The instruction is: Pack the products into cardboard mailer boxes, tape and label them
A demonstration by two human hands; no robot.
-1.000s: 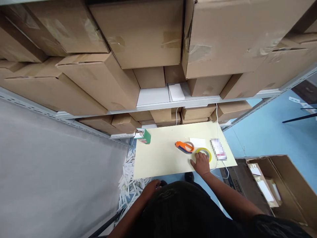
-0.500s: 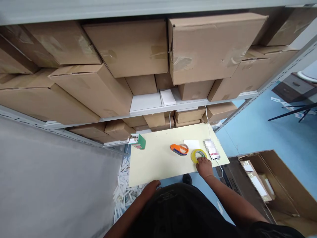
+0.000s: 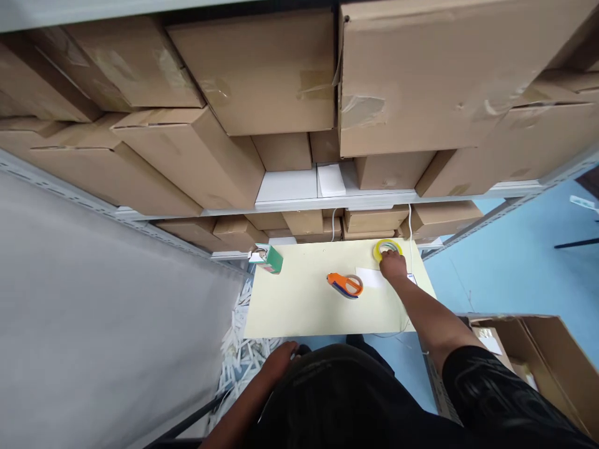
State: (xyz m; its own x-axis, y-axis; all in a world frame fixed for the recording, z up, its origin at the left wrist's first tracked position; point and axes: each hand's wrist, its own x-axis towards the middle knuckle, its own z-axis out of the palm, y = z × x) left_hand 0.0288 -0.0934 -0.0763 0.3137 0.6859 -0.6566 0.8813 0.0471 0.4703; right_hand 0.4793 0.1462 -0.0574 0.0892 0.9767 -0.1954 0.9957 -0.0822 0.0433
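Note:
My right hand (image 3: 393, 266) reaches to the far right of the pale yellow table (image 3: 299, 305), its fingers on a yellow tape roll (image 3: 386, 249). An orange tape dispenser (image 3: 345, 284) lies left of that hand, beside a white paper sheet (image 3: 369, 278). A green and white small box (image 3: 269, 257) stands at the table's far left corner. My left hand (image 3: 279, 358) hangs low by my body, below the table's near edge, fingers curled with nothing seen in them.
Metal shelves (image 3: 327, 199) packed with cardboard boxes (image 3: 262, 75) rise behind the table. An open cardboard box (image 3: 528, 355) sits on the blue floor at right. White paper strips (image 3: 236, 349) litter the floor left of the table. A white cable (image 3: 410, 231) runs down from the shelf.
My right hand has slid the yellow tape roll from the table's near right part to the far right corner. My forearm now covers the spot where a white and red object lay.

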